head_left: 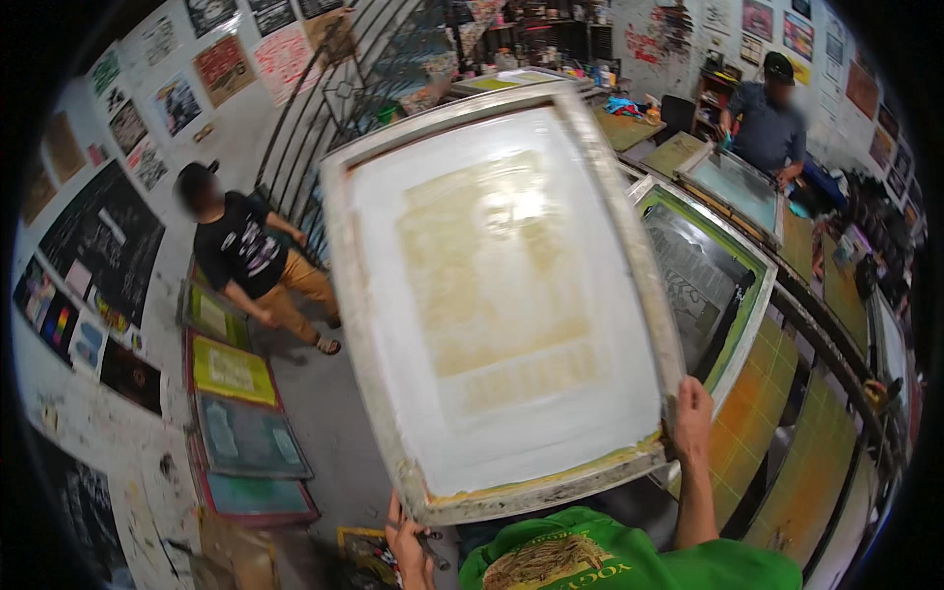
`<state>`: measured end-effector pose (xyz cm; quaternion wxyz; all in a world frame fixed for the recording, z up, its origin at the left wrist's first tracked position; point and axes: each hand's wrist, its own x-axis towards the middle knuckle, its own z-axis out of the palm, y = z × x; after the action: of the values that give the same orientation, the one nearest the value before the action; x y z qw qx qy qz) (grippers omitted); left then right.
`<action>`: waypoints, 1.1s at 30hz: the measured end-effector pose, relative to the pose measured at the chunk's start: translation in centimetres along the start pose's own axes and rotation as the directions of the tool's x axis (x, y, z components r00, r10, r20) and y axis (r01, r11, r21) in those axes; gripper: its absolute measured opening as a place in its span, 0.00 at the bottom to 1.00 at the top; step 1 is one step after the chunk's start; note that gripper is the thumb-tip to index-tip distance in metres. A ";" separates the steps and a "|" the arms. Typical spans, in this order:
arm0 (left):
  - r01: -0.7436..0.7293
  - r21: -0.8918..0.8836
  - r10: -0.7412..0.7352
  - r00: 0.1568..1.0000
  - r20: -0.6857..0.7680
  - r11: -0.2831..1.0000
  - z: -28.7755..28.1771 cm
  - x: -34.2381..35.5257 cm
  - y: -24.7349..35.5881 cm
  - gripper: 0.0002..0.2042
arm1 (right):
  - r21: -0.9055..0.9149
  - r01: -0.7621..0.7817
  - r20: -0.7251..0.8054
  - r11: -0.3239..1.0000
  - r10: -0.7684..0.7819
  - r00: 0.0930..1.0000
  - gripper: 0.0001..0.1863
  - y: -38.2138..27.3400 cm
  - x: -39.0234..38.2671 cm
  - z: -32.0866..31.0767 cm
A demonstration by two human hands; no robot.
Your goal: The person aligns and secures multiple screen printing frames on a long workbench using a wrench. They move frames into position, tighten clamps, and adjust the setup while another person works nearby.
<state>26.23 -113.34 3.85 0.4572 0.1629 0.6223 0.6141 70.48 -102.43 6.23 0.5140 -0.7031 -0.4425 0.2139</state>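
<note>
A large screen-printing frame (511,413) fills the middle of the view, held up and tilted in front of me. Its white mesh carries a faint yellowish rectangular stencil, with a glossy light reflection in its upper part. At the lower right edge my right hand (693,423) is closed around the frame's side bar. My left hand (407,546) grips the lower left corner from beneath, its fingers partly hidden by the frame. Yellowish-green residue lines the mesh's bottom edge. My green shirt shows just under the frame.
Right of the frame stands a press with another green-edged screen (752,251) and several yellow-orange boards (752,393). One person (261,241) walks at the left; another (772,123) works over a pale screen at the right. Several screens (236,369) lean along the left wall.
</note>
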 end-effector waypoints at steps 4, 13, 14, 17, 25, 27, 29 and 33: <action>-0.069 -0.160 0.050 0.992 -0.116 0.985 -4.2 9.7 -1.4 0.34 | 0.010 -0.004 0.154 1.000 0.003 0.988 0.24 -4.9 4.4 13.0; -0.042 -0.167 0.043 0.999 0.001 0.985 -8.3 34.3 6.9 0.24 | -0.073 -0.033 0.141 0.997 0.043 0.989 0.34 -17.4 12.5 37.9; -0.044 -0.169 0.053 0.998 0.047 0.985 -8.5 37.3 8.2 0.24 | -0.045 -0.046 0.139 0.998 0.052 0.989 0.33 -18.8 13.7 40.3; 0.175 -0.066 -0.176 0.984 -0.017 0.982 -5.5 45.5 14.4 0.29 | 0.019 -0.046 0.085 0.999 0.045 0.995 0.33 -21.5 16.9 46.8; -0.248 0.105 0.223 0.952 0.208 0.963 4.0 66.6 28.8 0.26 | 0.398 0.010 0.245 0.918 -0.117 0.963 0.30 -23.0 23.4 52.8; -0.342 0.133 0.297 0.914 0.275 0.930 6.8 71.8 32.3 0.27 | 0.175 0.085 0.107 0.981 -0.105 0.989 0.29 -21.7 24.7 57.0; -0.357 0.177 0.291 0.903 0.317 0.917 10.3 78.4 34.7 0.26 | 0.163 -0.039 -0.006 0.986 0.041 0.999 0.27 -20.9 25.9 60.7; -0.432 0.286 0.331 0.880 0.340 0.855 17.6 87.4 38.1 0.25 | 0.429 -0.394 -0.001 0.813 0.437 0.899 0.25 -21.2 28.8 67.4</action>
<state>-20.11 -28.39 9.49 0.3708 0.4485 0.6063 0.5420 25.95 -40.58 4.35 0.6144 -0.6658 -0.1957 0.3754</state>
